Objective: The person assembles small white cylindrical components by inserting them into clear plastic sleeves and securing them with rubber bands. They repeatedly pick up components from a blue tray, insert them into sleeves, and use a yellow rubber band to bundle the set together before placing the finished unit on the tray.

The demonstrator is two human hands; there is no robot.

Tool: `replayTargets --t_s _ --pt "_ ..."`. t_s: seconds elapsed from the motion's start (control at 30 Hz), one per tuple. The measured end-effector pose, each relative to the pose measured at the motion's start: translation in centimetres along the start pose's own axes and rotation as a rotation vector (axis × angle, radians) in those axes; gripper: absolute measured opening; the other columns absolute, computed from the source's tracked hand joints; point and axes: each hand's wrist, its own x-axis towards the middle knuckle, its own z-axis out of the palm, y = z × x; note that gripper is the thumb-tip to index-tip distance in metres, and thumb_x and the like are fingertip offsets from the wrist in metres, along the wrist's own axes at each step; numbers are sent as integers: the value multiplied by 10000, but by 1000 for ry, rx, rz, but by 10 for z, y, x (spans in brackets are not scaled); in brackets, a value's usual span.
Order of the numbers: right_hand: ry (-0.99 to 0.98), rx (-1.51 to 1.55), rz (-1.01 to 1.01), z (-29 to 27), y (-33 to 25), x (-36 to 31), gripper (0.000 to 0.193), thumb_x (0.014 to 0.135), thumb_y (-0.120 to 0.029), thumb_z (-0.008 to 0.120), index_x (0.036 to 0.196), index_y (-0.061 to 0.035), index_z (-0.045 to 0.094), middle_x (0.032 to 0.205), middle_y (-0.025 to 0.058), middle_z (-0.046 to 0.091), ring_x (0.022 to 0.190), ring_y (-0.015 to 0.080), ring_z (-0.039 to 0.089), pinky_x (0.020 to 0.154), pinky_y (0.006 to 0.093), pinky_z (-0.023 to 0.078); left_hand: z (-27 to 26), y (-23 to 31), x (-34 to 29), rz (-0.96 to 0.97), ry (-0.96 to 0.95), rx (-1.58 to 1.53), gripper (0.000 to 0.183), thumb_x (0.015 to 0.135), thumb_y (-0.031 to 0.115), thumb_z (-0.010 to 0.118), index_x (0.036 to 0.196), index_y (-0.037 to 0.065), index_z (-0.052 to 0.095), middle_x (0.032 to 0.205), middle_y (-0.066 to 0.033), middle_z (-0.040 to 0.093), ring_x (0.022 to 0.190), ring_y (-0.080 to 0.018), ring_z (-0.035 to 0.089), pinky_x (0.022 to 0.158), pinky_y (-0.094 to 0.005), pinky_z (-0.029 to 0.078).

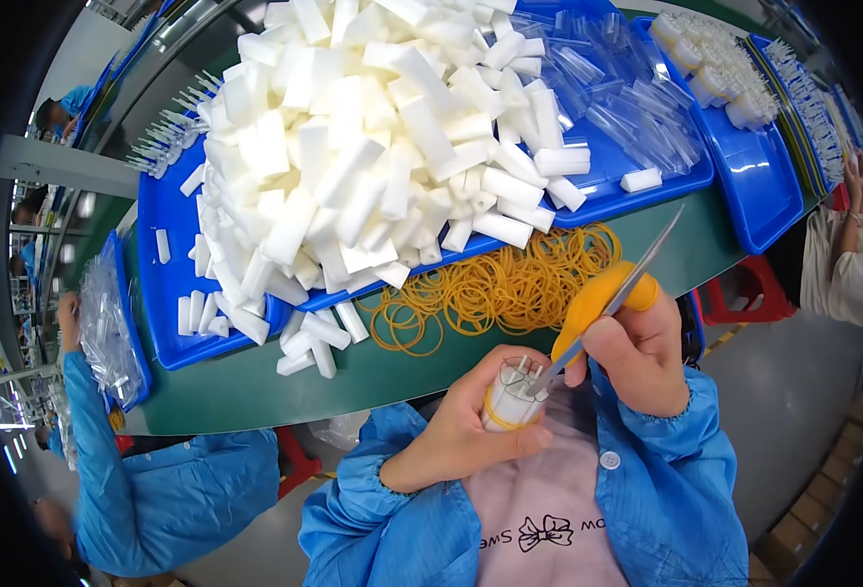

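Note:
My left hand is wrapped round a short bundle of white parts, with a yellow rubber band around it and thin pins and wire showing at its upper end. In my right hand is a long, pointed silver metal tool, probably tweezers. Its lower end touches or nearly touches the bundle's top; its other tip points up and right. An orange covering lies over fingers of the right hand. Loose yellow rubber bands lie in a heap on the green table, just beyond my hands.
Blue trays hold a large pile of white foam-like blocks and clear plastic sleeves. More white blocks lie on the table. Banded bundles stand at right. A co-worker's blue sleeve is at left; another person's arm is at right.

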Motion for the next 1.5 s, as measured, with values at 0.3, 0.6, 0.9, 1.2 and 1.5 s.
replayTargets --t_s 0.3,0.6,0.9,1.2,1.5 --pt "-146 -332 -75 0 -1 4 106 872 -73 572 934 13 584 753 60 631 601 80 578 524 213 446 0 -6 1 -23 7 -12 571 726 77 758 1186 63 419 876 -42 546 778 -99 540 661 -241 462" --pt "304 -147 -264 -15 -5 -11 186 864 -54 516 1022 45 515 841 124 611 625 148 593 567 255 503 -1 4 1 -53 -95 -134 624 711 64 763 1202 72 379 902 -74 544 748 -140 571 641 -258 480" --pt "595 -1630 -483 -118 -8 -5 189 750 -16 677 938 -14 665 889 115 615 776 232 588 693 308 462 -9 3 2 -6 -125 -64 702 718 376 761 1219 26 415 999 -64 512 895 -158 530 781 -266 418" --pt "568 -1605 -413 -121 -1 -8 196 780 -55 639 971 -12 656 941 131 620 829 274 594 710 326 469 -7 -3 3 -49 -178 -399 746 870 485 527 1366 -13 277 1133 -143 514 994 -239 542 858 -355 434" --pt "-167 -887 -361 -20 -14 -20 660 643 -331 766 1197 -47 548 1227 136 510 1096 322 493 919 406 393 -7 -1 9 -140 -218 -642 580 959 390 369 1376 3 258 1276 -167 459 1152 -307 489 1002 -435 376"
